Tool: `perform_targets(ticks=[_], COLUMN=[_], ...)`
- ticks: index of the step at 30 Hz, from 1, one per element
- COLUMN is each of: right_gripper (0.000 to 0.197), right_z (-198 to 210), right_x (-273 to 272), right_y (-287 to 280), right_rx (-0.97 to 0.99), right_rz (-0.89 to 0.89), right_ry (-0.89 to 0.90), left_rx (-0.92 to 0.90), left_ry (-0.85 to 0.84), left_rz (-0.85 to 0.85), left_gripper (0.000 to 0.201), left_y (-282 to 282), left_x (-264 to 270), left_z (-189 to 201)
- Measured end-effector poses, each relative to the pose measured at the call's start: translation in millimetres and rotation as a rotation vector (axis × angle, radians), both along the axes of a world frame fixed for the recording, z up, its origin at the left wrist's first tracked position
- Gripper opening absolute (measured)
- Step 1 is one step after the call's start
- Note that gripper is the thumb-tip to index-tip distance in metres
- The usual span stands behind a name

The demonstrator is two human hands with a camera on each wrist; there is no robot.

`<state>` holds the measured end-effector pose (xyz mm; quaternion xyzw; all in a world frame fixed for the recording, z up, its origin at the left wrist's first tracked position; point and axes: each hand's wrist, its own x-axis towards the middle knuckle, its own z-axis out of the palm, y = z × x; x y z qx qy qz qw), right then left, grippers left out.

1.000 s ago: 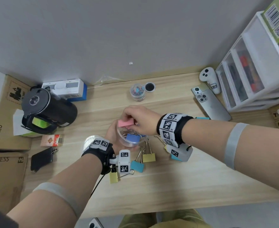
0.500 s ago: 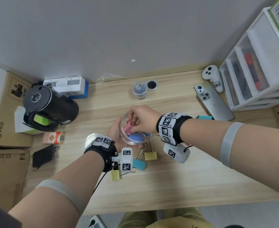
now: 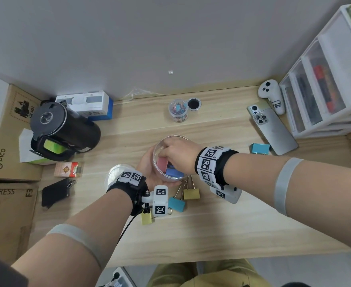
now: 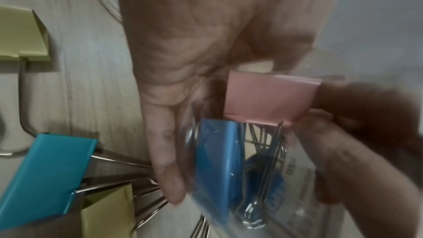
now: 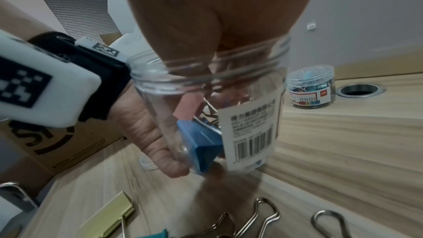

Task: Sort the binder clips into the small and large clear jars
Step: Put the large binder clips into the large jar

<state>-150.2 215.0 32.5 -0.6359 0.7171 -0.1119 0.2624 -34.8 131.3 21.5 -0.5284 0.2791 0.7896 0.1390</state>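
Pink binder clip went into the large jar.
Right hand pinched it; left hand gripped the jar; four clips remained on the bench, one at 3 o'clock.

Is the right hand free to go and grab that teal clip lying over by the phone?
Probably not yet: the right hand is down inside the large jar, fingers on a pink clip. Once withdrawn, the way to the teal clip beside the phone looks clear.
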Motion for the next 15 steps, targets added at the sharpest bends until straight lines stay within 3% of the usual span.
perform_targets(ticks=[8, 12, 15], right_gripper=[0.022, 0.026, 0.030], right_z=[1.0, -1.1, -0.6], right_x=[1.3, 4.3, 5.9], right_y=[-6.6, -4.9, -4.2], right_rx=[0.039, 0.071, 0.066], right_rz=[-0.103, -0.060, -0.028], right_ry=[-0.084, -0.019, -0.037], left_rx=[-0.001, 0.023, 0.032], left_ry=[0.016, 0.007, -0.007], left_rz=[-0.012, -0.007, -0.033], left_gripper=[0.060, 0.053, 0.059], left_y=[0.7, 3.4, 4.7], left_x=[4.7, 7.2, 7.6], left_z=[3.9, 3.9, 3.3])
